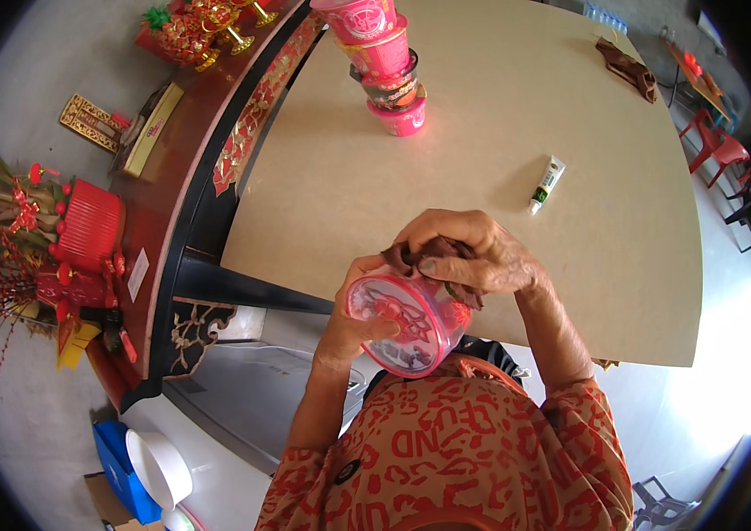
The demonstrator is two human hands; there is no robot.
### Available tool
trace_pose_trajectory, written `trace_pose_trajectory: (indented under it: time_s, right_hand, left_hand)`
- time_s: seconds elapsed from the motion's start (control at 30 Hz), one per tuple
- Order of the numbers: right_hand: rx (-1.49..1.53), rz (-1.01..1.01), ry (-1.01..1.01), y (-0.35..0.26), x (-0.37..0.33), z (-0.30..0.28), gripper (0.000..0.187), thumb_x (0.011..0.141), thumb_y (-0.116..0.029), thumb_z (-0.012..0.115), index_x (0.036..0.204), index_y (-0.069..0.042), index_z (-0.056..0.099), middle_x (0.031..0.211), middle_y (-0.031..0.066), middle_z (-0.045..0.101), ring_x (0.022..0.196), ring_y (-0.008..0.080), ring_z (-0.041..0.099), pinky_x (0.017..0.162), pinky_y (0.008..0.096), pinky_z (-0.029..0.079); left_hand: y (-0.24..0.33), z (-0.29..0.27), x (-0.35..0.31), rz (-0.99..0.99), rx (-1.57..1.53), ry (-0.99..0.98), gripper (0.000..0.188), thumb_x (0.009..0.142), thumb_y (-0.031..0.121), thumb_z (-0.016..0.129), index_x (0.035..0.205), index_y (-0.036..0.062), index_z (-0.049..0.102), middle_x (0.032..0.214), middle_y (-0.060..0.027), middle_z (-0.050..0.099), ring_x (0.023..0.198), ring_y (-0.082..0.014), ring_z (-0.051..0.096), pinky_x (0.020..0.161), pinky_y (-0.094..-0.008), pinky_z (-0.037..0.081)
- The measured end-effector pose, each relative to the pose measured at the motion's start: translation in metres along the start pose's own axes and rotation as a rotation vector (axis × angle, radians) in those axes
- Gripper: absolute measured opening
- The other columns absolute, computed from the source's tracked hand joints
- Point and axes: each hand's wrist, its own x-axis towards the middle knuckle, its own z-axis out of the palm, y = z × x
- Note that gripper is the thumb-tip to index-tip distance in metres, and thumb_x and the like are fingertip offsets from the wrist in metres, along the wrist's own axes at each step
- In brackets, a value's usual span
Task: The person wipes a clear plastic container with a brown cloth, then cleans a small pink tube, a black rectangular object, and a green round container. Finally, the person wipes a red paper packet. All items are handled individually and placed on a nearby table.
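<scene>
A pink round tub (408, 320) with a clear end face is tilted above the table's near edge, its pink rim turned toward me. My left hand (340, 329) grips it from the left side, with the thumb over the clear end. Closed on a crumpled brown cloth (406, 258), my right hand (492, 254) presses the cloth against the tub's upper side. Part of the tub's wall is hidden under the cloth and fingers.
Several pink and black tubs (388, 75) stand stacked on the beige table (482, 159). A white and green tube (546, 184) lies to their right, another brown cloth (627, 71) farther off. A dark red altar-like table (172, 159) with red decorations borders the left.
</scene>
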Motion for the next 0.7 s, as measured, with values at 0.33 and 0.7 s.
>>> trace_pose_trajectory:
  time_s: [0.33,0.7]
  right_hand:
    - [0.67,0.054,0.471,0.035,0.03,0.04,0.047,0.094,-0.039,0.05,0.12,0.001,0.053,0.097,0.0089,0.062,0.09,0.0131,0.056,0.082,0.0281,0.046]
    - [0.536,-0.046,0.214,0.058,-0.01,0.051,0.024,0.098,-0.018,0.048,0.114,-0.001,0.052,0.068,0.0036,0.057,0.042,0.0076,0.05,0.038,0.0208,0.041]
  left_hand:
    - [0.001,-0.002,0.005,0.047,-0.432,0.131,0.078,0.073,0.02,0.078,0.137,0.006,0.036,0.131,-0.0116,0.048,0.122,-0.0281,0.047,0.101,-0.0457,0.041]
    - [0.017,-0.009,0.02,0.098,-0.606,0.18,0.064,0.083,0.04,0.063,0.134,0.0075,0.041,0.133,-0.0163,0.048,0.122,-0.0345,0.047,0.098,-0.0592,0.039]
